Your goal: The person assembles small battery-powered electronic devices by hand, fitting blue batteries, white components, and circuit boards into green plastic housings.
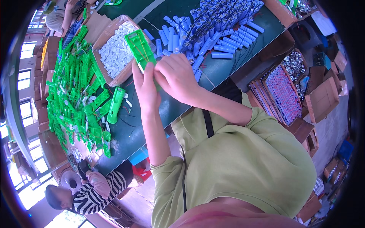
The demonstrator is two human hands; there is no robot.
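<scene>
My left hand (146, 89) grips a long green plastic housing (136, 42) near its lower end, thumb and fingers around its sides. The open inner side of the housing faces up, and thin reddish wires run inside it. My right hand (178, 78) is closed, its fingertips pinched together at the housing's lower end beside my left thumb. What the right fingertips hold is hidden. Just beyond my right hand lie many blue cylindrical battery cells (221, 55) with dark wires. Next to the housing stands a cardboard box (111, 80) of small white plastic parts (116, 51).
A big heap of green housings (78, 76) covers the left of the dark green table (133, 114). A person in a striped top (95, 193) sits at the lower left; another person's arm (68, 15) shows at the far left. Boxes of cylindrical cells (281, 93) stand at right.
</scene>
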